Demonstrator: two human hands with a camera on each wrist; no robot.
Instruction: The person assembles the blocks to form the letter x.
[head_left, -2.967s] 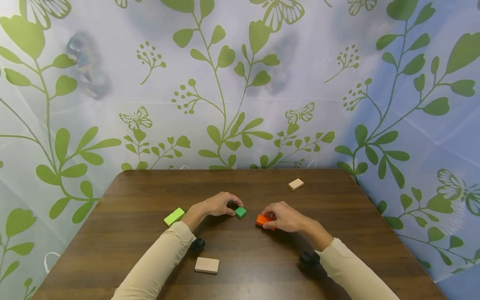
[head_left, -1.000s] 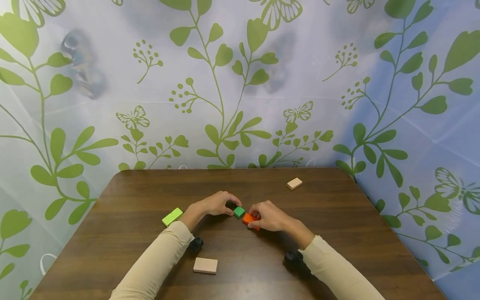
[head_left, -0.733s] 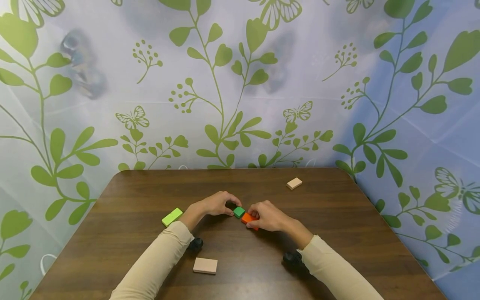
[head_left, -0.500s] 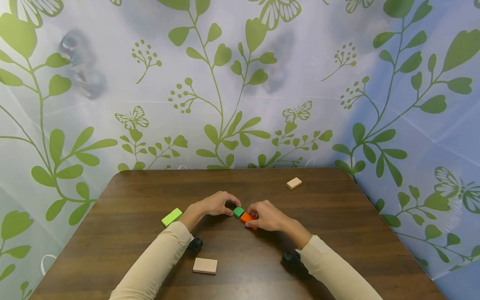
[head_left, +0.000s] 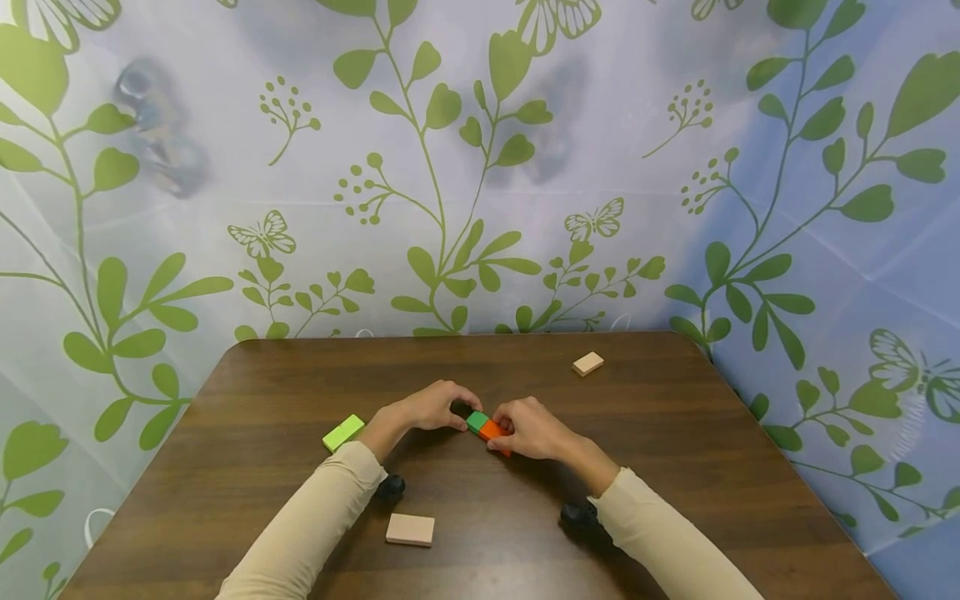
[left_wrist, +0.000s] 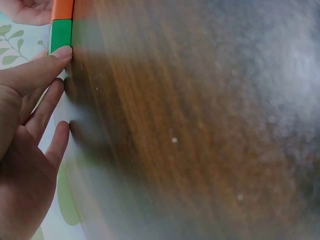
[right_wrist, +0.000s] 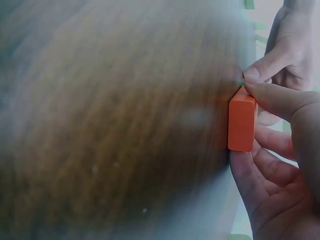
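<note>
A small green block (head_left: 476,421) and an orange block (head_left: 492,431) lie end to end in one line on the wooden table (head_left: 480,517). My left hand (head_left: 435,407) pinches the far-left end of the green block; in the left wrist view its thumb sits on the green block's (left_wrist: 61,34) end. From the right, my right hand (head_left: 536,429) grips the orange block between thumb and fingers. In the right wrist view the orange block (right_wrist: 241,125) shows its end face, and the green block is mostly hidden behind the fingers.
Left of my left hand lies a lime-green block (head_left: 344,433). One pale wooden block (head_left: 410,529) is near the front, another (head_left: 588,363) toward the far right edge. A patterned curtain (head_left: 450,167) hangs behind the table. Dark wrist cameras (head_left: 580,517) sit below both wrists.
My right hand has slid the orange block leftward until its end meets the green block. The left hand has stayed at the green block throughout.
</note>
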